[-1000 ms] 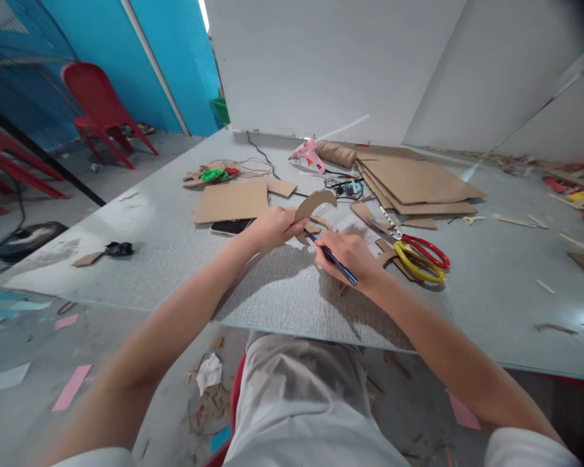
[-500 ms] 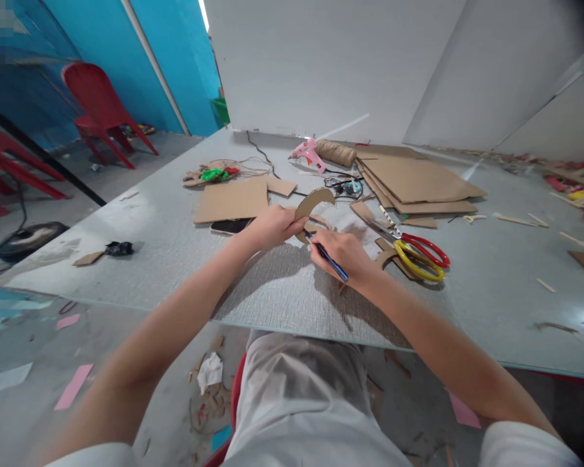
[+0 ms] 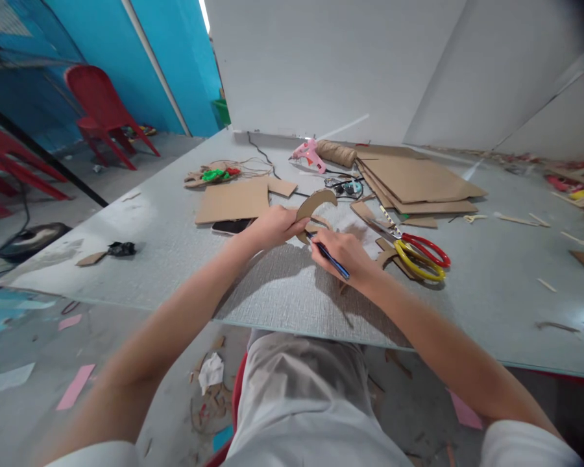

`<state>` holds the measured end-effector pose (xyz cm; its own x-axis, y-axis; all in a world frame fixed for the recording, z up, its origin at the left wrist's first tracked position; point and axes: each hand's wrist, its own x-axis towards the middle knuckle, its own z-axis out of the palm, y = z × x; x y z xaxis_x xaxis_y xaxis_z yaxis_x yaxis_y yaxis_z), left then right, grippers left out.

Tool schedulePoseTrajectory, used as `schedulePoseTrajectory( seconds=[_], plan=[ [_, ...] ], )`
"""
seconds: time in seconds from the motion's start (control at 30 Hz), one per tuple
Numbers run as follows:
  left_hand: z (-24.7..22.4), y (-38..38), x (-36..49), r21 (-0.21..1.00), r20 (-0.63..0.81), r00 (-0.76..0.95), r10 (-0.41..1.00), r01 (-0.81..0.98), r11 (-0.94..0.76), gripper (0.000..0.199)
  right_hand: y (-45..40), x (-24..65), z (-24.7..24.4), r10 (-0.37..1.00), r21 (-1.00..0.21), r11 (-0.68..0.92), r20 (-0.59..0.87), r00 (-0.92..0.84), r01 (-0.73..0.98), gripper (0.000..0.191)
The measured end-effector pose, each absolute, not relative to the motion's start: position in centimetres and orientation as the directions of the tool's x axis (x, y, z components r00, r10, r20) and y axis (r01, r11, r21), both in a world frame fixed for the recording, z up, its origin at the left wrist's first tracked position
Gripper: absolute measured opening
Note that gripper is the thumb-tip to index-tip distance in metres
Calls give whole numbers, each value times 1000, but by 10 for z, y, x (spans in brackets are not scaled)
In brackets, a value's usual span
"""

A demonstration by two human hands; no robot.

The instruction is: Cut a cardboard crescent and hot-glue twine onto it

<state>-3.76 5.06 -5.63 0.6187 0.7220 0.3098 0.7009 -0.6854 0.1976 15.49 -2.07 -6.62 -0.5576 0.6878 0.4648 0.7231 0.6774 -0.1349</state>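
Between the thumb and fingers of my left hand (image 3: pixel 278 227) is a curved, crescent-like piece of cardboard (image 3: pixel 316 203), held up off the table. My right hand (image 3: pixel 344 254) is closed around a dark blue pen (image 3: pixel 335 263), its tip end close to the lower part of the cardboard; whether it touches I cannot tell. Just right of that hand lie scissors (image 3: pixel 416 254) with one red and one yellow handle, resting over cardboard offcuts (image 3: pixel 387 257). A phone (image 3: pixel 230 226) lies partly under a flat cardboard sheet (image 3: pixel 233 202) beside my left hand.
Along the back of the table (image 3: pixel 170 259) are a pink glue gun (image 3: pixel 310 154), a roll of twine (image 3: pixel 337 154) and stacked cardboard sheets (image 3: pixel 418 178). Green and red cord (image 3: pixel 219 174) lies at the back left. Thin scraps lie on the right; a red chair (image 3: pixel 97 107) stands beyond.
Hardly anything differs. The view has shifted very slightly; both hands keep their hold on the cardboard and the pen in nearly the same place.
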Motion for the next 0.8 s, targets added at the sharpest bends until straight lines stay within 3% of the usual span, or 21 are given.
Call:
schedulePoseTrajectory(
  seconds=[0.4,0.8],
  plan=[
    [-59,55,-41,205,323,585,744,724,-659,40,-21,155,-70,685,-137,688,444,-577,712,17],
    [-45,52,-54,382,442,518,732,630,-676,42,-12,178,-59,748,-50,596,398,-531,801,21]
  ],
)
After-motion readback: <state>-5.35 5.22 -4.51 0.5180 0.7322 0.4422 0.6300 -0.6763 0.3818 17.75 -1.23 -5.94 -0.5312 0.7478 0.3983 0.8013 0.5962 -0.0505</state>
